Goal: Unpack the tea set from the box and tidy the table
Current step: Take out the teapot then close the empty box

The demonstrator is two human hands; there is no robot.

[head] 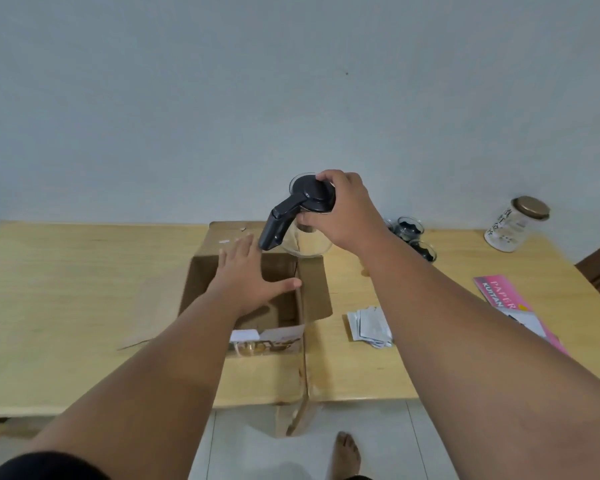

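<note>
A glass teapot [307,245] with a black lid and black handle hangs above the far end of the open cardboard box [201,271]. My right hand [340,209] grips it from above, around the lid and neck. My left hand [250,275] is spread flat over the box opening, fingers apart, holding nothing, just below the pot's handle. Inside the box, near its front wall, lies printed packaging with a white card [267,339]. Small glass cups [409,226] with dark contents stand on the table behind my right forearm.
The box lies across the middle of a light wooden table [66,306]. Right of it are folded white papers [369,327], a pink paper pack [510,303] and a white jar with a gold lid [515,225]. A bare foot [347,455] stands on the tiled floor below.
</note>
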